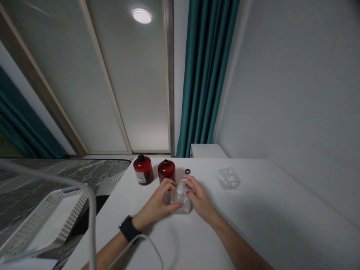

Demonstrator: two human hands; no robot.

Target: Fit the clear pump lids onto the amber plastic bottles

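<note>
Both my hands meet over a small clear plastic item [181,200] on the white table [253,225]. My left hand [159,200], with a black watch on the wrist, curls its fingers round the item's left side. My right hand [198,197] pinches its top and right side. Just behind stand two dark red bottles: one [143,170] with a black cap, the other [166,170] with its neck open. A small black ring [188,171] lies beside the open bottle.
A crumpled clear plastic wrapper [228,178] lies at the back right of the table. A white perforated basket [47,219] sits at the left over a dark patterned surface. Teal curtains [206,75] hang behind, and a grey wall runs along the right.
</note>
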